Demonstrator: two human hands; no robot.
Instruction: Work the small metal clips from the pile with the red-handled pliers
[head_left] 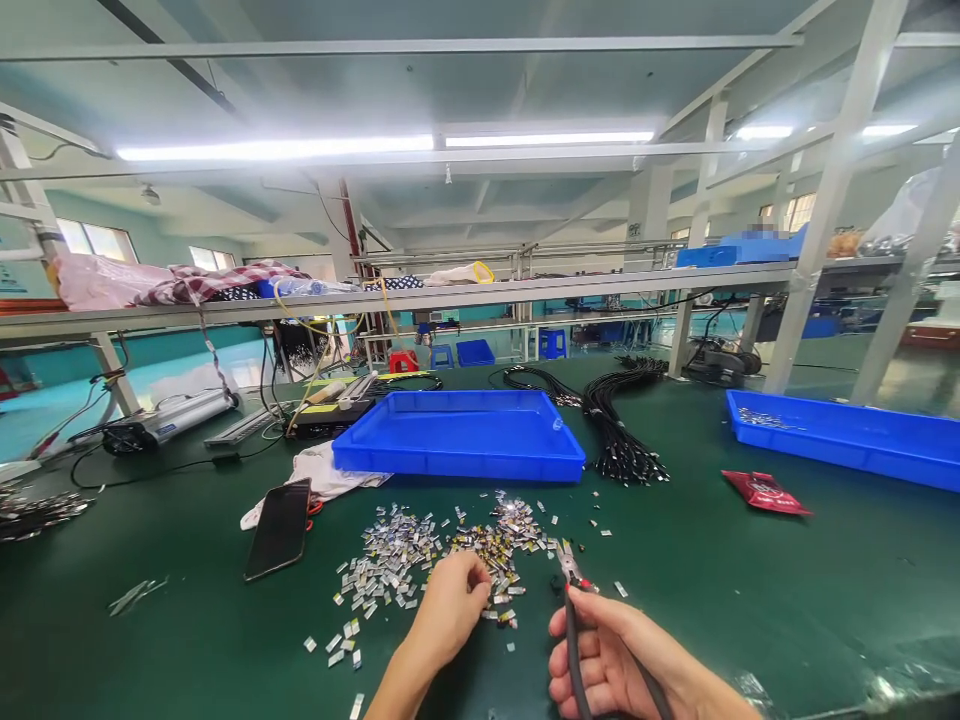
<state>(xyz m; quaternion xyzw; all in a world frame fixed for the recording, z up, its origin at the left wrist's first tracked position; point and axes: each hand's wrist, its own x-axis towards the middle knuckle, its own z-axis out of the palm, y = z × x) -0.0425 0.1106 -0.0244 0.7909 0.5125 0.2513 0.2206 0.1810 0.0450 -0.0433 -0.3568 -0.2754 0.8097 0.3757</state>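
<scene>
My right hand [600, 650] is wrapped around the dark handles of a pair of cutting pliers [568, 565], their metal jaws pointing away from me. At the near edge of a loose pile of small silvery metal pieces [397, 550], my left hand [454, 600] has its fingers curled together in a pinch. Whatever it may hold is hidden behind the fingers. Yellowish-brown small pieces [487, 545] mix into the pile just beyond that hand. A few single pieces lie scattered on the green tabletop [442, 690] around both hands.
Behind the pile stands a blue tray [457, 465]. Bundled black cables [619, 440] lie to its right, near a red packet [765, 493] and another blue tray [847, 450]. A phone [277, 530] rests at left beside a white cloth [330, 475]. A metal shelf [525, 290] spans the back.
</scene>
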